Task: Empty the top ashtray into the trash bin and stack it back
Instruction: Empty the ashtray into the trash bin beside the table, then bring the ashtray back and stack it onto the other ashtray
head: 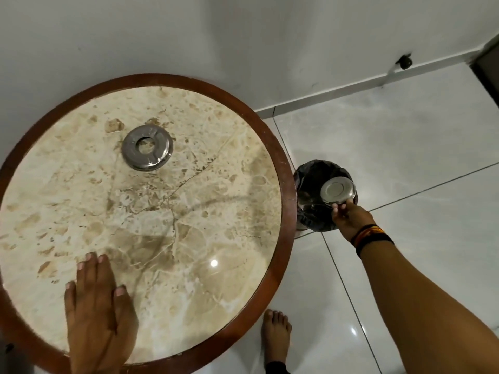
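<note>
The left hand (98,317) lay flat, fingers spread and holding nothing, on the table (280,168), while the right hand (349,215) pinched the near rim of 1 ashtray (337,190), upturned over the bin (310,184), fingertips (335,207) just under its edge.

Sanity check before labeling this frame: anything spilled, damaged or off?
No spill visible. The round table shows a dark crack line across its marble top and a chip in the wooden rim on the bin side. The ashtray, upside down over the trash bin in the right hand, fits the emptying.
</note>
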### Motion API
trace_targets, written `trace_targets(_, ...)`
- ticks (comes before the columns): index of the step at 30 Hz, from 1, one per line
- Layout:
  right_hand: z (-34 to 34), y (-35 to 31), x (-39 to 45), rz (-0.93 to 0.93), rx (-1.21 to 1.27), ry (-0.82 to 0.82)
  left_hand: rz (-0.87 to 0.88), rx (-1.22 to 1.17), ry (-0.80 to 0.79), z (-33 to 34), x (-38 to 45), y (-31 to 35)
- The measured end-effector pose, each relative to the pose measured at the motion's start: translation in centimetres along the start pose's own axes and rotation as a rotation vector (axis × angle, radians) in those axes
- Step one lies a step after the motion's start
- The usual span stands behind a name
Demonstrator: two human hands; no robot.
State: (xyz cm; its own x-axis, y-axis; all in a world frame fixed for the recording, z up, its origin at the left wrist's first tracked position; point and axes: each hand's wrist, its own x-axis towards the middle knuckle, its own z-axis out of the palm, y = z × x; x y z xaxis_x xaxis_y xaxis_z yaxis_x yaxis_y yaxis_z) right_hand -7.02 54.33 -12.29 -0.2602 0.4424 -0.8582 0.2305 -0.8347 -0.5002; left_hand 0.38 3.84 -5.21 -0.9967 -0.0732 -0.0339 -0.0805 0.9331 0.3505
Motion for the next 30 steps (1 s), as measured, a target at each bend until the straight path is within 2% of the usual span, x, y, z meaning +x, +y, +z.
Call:
trace_targets(2,0.1,0.6,0.2,0.02,0.025,0.019,0.009,-0.003,0.002,-0.1,0.0,0.0)
trace_targets(10,-0.3,2.5,-1.0,0.056,-0.231,0.08,-0.002,-0.037,0.01,-0.4,-0.1,0.4)
trace_targets(18,0.2,2.3,-1.8,0.019,-0.318,0.091,0.005,-0.013,-0.02,0.0,-0.1,-0.3)
trace_targets(21,2.1,1.1,-3.5,-0.218,-0.472,0.133,-0.009,0.021,-0.037,0.1,0.0,-0.8)
trace_targets(26,5.8,1.0,-10.8,-0.926,-0.868,-0.008,-0.025,0.001,-0.013,0.2,0.0,-1.2)
trace_targets(28,7.5,2.6,-15.6,-1.202,-1.051,-0.122,-0.014,-0.015,-0.011,0.2,-0.1,-1.2)
trace_targets(30,9.4,5.5,-19.8,-1.392,-1.177,-0.279,0.005,-0.027,0.008,0.2,-0.2,-1.4)
